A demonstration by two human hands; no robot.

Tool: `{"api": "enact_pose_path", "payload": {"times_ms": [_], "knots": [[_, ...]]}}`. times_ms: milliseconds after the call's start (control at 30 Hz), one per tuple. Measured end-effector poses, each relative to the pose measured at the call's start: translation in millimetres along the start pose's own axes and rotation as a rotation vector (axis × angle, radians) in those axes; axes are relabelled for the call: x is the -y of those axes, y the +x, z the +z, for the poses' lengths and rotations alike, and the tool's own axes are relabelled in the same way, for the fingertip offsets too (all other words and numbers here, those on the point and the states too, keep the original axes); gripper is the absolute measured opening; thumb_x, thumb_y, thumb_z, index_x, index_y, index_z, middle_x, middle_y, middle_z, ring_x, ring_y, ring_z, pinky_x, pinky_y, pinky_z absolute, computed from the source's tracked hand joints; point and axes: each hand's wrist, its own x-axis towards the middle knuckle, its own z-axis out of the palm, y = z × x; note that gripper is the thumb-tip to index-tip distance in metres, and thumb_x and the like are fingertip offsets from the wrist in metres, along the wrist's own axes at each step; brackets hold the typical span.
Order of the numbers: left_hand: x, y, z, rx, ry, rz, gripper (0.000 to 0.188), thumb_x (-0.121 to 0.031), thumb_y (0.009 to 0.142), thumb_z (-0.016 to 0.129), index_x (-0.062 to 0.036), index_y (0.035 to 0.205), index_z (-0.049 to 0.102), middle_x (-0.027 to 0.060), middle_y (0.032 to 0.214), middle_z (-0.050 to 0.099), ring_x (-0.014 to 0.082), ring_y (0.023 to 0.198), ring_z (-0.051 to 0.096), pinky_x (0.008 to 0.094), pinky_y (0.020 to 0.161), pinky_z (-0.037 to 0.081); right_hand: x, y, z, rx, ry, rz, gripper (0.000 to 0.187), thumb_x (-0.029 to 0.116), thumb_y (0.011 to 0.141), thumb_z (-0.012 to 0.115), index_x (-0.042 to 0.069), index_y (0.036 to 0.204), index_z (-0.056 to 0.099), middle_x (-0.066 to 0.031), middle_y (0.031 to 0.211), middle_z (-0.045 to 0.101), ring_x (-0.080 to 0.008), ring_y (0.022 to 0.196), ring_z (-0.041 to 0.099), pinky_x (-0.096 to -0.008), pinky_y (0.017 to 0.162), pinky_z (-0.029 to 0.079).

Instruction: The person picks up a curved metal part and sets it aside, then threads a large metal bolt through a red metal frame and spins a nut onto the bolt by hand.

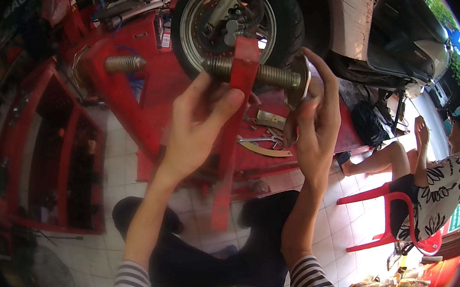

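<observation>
A thick threaded screw passes through the upper end of an upright red metal bar. My left hand is closed round this bar just below the screw. Its thumb lies on the bar's front, while fingertips show past the far side. At the screw's right end sits a round metal plate, and my right hand curls its fingers and thumb round that plate's rim. Behind the screw stands a motorcycle's front wheel with its brake disc. Another threaded screw juts from a red metal frame at left.
On the red lift platform lie a curved brass-coloured strip and metal tools. A red shelf cabinet stands at left. At right, a person sits on a red plastic chair. White tiles cover the floor.
</observation>
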Motion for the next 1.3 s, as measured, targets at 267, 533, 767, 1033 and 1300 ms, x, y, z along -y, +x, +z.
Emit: {"api": "enact_pose_path", "payload": {"times_ms": [267, 533, 767, 1033, 1300], "knots": [[9.9, -6.7, 22.5, -0.186, -0.018, 0.072, 0.026, -0.020, 0.102, 0.049, -0.0007, 0.118, 0.053, 0.0039, 0.084, 0.060, 0.0102, 0.076, 0.053, 0.0260, 0.073, 0.043, 2.3, -0.2, -2.7, -0.024, 0.016, -0.017, 0.067, 0.032, 0.096, 0.059, 0.002, 0.146, 0.026, -0.0157, 0.120, 0.061, -0.0087, 0.061, 0.061, -0.0197, 0.054, 0.046], [15.4, -6.4, 20.1, -0.137, -0.026, 0.091, 0.035, -0.026, 0.103, 0.044, 0.0010, 0.124, 0.048, 0.0071, 0.087, 0.060, 0.0117, 0.075, 0.053, 0.0266, 0.071, 0.043, 7.0, 0.9, 18.7, -0.202, -0.079, -0.240, 0.060, 0.043, 0.104, 0.032, -0.001, 0.143, 0.026, -0.0214, 0.118, 0.063, -0.0045, 0.041, 0.045, -0.0166, 0.039, 0.032], [14.1, -29.2, 21.2, -0.155, 0.010, 0.144, 0.041, -0.021, 0.098, 0.054, 0.0033, 0.131, 0.046, 0.0112, 0.104, 0.063, 0.0163, 0.090, 0.060, 0.0318, 0.084, 0.048, 17.1, -3.5, -10.8, -0.028, -0.287, -0.044, 0.054, 0.042, 0.105, 0.033, 0.001, 0.140, 0.036, -0.0104, 0.096, 0.070, -0.0030, 0.050, 0.041, -0.0205, 0.046, 0.033], [10.9, -28.6, 20.3, -0.123, -0.013, 0.073, 0.039, -0.020, 0.097, 0.055, 0.0041, 0.128, 0.048, 0.0124, 0.105, 0.063, 0.0174, 0.094, 0.060, 0.0316, 0.085, 0.047, 6.5, 0.9, 4.1, -0.101, -0.241, -0.274, 0.055, 0.043, 0.105, 0.034, -0.001, 0.138, 0.038, -0.0081, 0.085, 0.066, -0.0094, 0.065, 0.058, -0.0220, 0.060, 0.044], [12.6, -19.5, 26.4, -0.145, -0.015, 0.125, 0.031, -0.020, 0.102, 0.045, 0.0022, 0.123, 0.050, 0.0063, 0.091, 0.060, 0.0125, 0.080, 0.053, 0.0270, 0.075, 0.044, 8.2, 0.2, -3.6, -0.122, -0.084, -0.278, 0.060, 0.044, 0.104, 0.030, -0.002, 0.142, 0.029, -0.0164, 0.108, 0.064, -0.0100, 0.057, 0.058, -0.0227, 0.054, 0.047]]}}
